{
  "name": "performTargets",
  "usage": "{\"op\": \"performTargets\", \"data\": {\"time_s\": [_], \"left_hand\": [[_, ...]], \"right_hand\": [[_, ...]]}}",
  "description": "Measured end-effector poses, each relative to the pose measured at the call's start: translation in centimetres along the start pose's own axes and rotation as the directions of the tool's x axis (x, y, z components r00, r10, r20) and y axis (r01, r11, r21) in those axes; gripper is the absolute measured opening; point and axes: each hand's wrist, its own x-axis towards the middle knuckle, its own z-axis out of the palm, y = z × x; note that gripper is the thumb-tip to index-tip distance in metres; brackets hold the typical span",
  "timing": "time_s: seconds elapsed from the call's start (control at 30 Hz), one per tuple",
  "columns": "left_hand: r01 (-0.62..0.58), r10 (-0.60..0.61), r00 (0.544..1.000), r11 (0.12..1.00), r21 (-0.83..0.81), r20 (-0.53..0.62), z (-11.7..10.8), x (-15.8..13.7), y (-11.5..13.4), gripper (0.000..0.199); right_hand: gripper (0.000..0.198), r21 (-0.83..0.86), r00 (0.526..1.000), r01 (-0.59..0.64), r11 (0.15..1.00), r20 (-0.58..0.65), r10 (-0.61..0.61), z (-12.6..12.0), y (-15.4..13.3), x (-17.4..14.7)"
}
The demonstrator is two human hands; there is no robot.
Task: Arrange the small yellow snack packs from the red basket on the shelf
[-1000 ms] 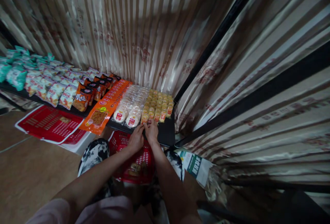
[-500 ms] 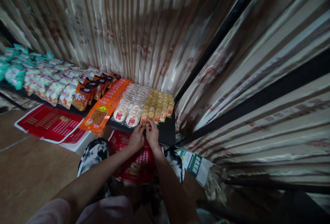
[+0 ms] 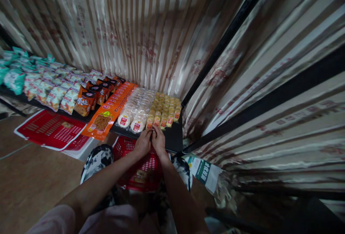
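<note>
My left hand (image 3: 143, 142) and my right hand (image 3: 158, 140) meet at the front edge of the black shelf (image 3: 174, 136). Their fingers are bent and pressed together, close before the leftmost row of small yellow snack packs (image 3: 163, 119). Whether they hold a small pack is hidden by the fingers. Left of the yellow packs lie rows of round white cakes in clear wrappers (image 3: 138, 125) with red labels. Beside those, a long orange snack bag (image 3: 104, 120) lies flat across the shelf, hanging over its front edge.
Orange-black bags (image 3: 83, 102), white snack bags (image 3: 55, 96) and green bags (image 3: 14, 80) fill the shelf's left side. Red printed bags (image 3: 51, 128) are on the floor, another red bag (image 3: 140, 174) between my knees. Black bars (image 3: 215, 50) and a striped curtain (image 3: 151, 29) stand behind.
My two hands have drawn slightly closer together at the same spot, with fingers still bent. The view has shifted a little; the packs on the shelf look the same.
</note>
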Motion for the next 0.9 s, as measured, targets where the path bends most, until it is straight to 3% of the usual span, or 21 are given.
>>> {"op": "performTargets", "data": {"time_s": [0.17,0.47,0.9], "left_hand": [[-0.012,0.007,0.999,0.994,0.112,0.048,-0.2,0.2,0.3,0.047],[0.004,-0.019,0.998,0.970,0.242,0.060,0.4,0.6,0.6,0.041],[-0.054,0.051,0.998,0.982,0.180,0.024,0.4,-1.1,0.1,0.046]], "right_hand": [[0.039,-0.142,0.992,-0.044,0.989,-0.123,0.027,-0.1,0.4,-0.5],[0.044,-0.268,0.991,-0.130,0.955,-0.063,0.117,0.2,0.2,-0.9],[0.040,-0.161,0.996,-0.051,0.986,-0.080,0.038,-0.4,0.3,-1.2]]}}
